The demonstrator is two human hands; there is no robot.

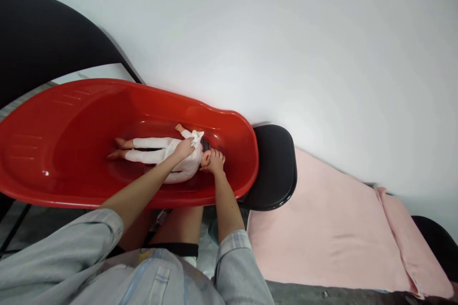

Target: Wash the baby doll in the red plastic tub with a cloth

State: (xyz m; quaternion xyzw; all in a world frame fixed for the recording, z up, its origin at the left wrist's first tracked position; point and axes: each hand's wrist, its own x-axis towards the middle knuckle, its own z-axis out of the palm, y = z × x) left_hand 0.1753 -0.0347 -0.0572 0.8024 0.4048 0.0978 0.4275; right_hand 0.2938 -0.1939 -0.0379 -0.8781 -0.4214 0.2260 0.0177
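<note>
A baby doll (pixel 179 175) in white clothes lies on its back in a red baby bathtub (pixel 86 133), its bare feet to the left and its head to the right. On its chest, my left hand (pixel 184 149) is closed on a small white cloth (pixel 196 138), which bunches up past the fingers. My right hand (pixel 215 160) wraps over the doll's head (pixel 206 157), fingers curled round the top. Part of the head is covered by that hand. One doll hand (pixel 179 127) points up toward the tub's far wall.
Right of the tub stands a black seat (pixel 274 167). Beyond it spreads a pink sheet (pixel 329 228) with a pink folded roll (pixel 411 243) at its far end. A white wall (pixel 286 47) runs behind; a black rounded panel (pixel 46 33) rises at left.
</note>
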